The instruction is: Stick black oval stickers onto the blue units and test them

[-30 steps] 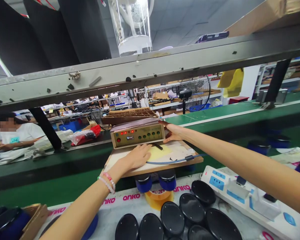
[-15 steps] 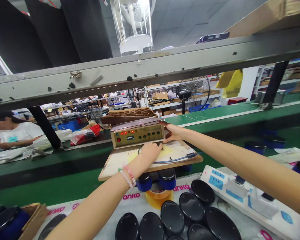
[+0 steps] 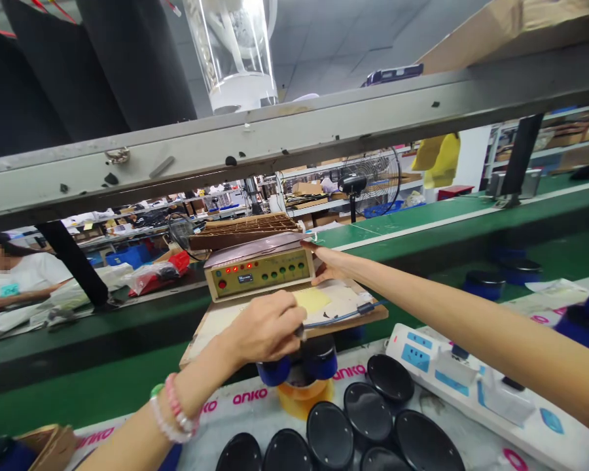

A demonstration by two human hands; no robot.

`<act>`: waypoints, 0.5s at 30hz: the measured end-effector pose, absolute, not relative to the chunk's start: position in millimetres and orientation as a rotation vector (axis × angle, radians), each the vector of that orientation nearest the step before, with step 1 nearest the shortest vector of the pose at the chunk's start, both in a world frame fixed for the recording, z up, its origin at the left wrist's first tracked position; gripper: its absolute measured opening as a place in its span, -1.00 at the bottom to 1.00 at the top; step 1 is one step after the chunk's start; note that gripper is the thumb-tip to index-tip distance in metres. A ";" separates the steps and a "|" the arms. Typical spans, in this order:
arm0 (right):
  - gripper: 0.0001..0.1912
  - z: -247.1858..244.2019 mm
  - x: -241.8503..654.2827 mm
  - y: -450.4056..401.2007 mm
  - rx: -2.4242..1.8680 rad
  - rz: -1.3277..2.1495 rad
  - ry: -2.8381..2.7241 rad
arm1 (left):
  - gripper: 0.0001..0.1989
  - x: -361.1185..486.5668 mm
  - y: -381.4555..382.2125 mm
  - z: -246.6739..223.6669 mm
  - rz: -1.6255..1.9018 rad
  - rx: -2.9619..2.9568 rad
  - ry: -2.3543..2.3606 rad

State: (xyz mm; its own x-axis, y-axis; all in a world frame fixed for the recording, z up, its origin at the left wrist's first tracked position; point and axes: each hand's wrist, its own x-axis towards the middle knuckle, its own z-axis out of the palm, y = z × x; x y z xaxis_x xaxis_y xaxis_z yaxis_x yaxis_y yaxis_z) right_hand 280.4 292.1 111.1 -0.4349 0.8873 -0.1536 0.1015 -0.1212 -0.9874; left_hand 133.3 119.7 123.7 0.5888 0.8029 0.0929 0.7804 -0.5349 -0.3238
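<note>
A beige control box (image 3: 255, 276) with red lights, a small display and a row of green buttons stands on a wooden board (image 3: 216, 327). My right hand (image 3: 330, 263) grips the box's right end, its fingers at the upper corner and along the side. Over the board's front edge is my left hand (image 3: 272, 326), fingers curled in a pinch. A small dark bit shows at its fingertips, too little to name. A blue cable (image 3: 341, 317) lies on the board near a yellow patch. Blue, black-topped jars (image 3: 319, 358) sit under the front edge.
Several black round lids (image 3: 330, 435) cover the front of the bench. A white power strip (image 3: 451, 373) with plugs lies at right. A metal shelf beam (image 3: 285, 137) crosses overhead. Behind runs a green conveyor (image 3: 397, 226). Another person (image 3: 24, 275) sits at far left.
My left hand has lifted off the board and come back toward me, with a dark bit at its fingertips. My right hand stays on the box. The view has shifted slightly right.
</note>
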 end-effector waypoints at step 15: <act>-0.66 117.1 280.3 302.4 -1.083 1.594 -1.523 | -0.73 113.4 154.3 95.7 0.260 -2.249 -1.990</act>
State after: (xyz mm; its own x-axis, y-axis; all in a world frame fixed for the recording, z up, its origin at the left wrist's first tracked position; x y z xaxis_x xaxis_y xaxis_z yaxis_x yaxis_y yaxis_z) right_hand 280.3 302.4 117.1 -0.4290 0.8959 -0.1156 0.0743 -0.0925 -0.9929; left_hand 113.4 154.3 95.7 0.1167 0.9922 -0.0442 0.9703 -0.1234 -0.2082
